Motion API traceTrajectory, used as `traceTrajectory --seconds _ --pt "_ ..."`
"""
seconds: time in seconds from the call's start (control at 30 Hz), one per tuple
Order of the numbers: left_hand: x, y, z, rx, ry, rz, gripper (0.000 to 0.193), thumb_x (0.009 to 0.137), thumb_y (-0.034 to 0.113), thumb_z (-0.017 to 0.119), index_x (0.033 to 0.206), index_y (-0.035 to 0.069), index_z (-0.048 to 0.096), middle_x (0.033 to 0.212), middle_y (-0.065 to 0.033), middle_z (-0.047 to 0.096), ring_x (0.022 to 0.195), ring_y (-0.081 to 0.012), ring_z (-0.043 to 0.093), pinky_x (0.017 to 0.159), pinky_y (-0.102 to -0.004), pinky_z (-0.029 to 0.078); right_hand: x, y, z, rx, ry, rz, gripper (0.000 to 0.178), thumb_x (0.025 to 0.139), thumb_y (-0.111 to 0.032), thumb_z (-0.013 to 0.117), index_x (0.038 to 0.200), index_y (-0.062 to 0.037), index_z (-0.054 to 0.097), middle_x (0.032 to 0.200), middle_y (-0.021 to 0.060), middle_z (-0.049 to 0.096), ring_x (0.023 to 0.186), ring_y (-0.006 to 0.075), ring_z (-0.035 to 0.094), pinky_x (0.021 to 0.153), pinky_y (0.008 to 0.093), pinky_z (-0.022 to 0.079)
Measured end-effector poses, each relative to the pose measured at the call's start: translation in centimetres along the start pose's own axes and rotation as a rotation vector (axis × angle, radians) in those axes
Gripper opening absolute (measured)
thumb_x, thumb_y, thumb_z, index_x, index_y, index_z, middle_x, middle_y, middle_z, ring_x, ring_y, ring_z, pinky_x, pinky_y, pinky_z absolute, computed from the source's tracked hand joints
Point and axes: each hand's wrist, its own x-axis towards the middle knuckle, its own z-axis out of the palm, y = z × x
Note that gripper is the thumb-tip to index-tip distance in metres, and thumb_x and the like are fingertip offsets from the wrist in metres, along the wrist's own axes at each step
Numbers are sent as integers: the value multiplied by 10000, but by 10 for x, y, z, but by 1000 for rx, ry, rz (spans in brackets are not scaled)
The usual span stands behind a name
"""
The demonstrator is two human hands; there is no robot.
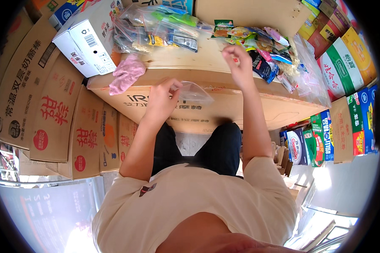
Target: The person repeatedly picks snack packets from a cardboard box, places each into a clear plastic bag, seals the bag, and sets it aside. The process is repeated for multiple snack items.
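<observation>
Pinched in my left hand (166, 98) is a clear plastic zip bag (197, 93), which hangs in front of the near edge of a large cardboard box (173, 63) used as a worktop. My right hand (239, 69) is raised over that box with its fingers curled together; whatever they may hold is too small to make out. Beside it, on the right, lies a heap of small coloured snack packets (261, 46). A little green packet (223, 28) rests just beyond my right fingers. Filled clear zip bags (156, 29) are piled at the back left.
A pink cloth (128, 72) drapes over the box's front edge, next to a white carton (86, 44). Stacked brown cartons (55, 101) wall the left side. Clear plastic bags (310, 78) lie at the right end. Colourful printed boxes (346, 63) are stacked further right.
</observation>
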Motion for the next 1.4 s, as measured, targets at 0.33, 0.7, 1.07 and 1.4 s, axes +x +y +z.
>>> traceTrajectory --seconds 0.33,0.7,1.07,1.4 --pt "-21 7 -28 7 -25 -49 263 735 -83 624 984 1 643 970 -107 681 648 -177 613 612 -279 503 76 154 41 -1123 -670 263 396 837 -204 578 1227 -162 631 1497 100 353 1439 299 185 1109 566 171" --pt "-21 1 -32 -47 -63 -76 271 725 -80 636 986 -8 641 984 -102 683 687 -165 650 607 -259 502 75 145 40 -829 -134 -303 68 744 -70 611 769 -112 659 864 38 663 907 226 619 908 431 358" --pt "-13 -6 -25 27 -86 -70 283 725 -69 633 997 5 654 958 -114 683 637 -176 618 601 -277 503 6 86 -7 -167 -564 227 340 741 -324 766 880 -42 638 804 123 683 791 259 671 712 371 514" --pt "-13 4 -18 -68 -74 -45 341 714 -92 636 1043 -4 635 1044 -134 661 630 -185 630 584 -272 502 5 150 31 -723 -378 652 751 557 -645 802 774 61 662 789 213 684 762 292 690 711 393 527"
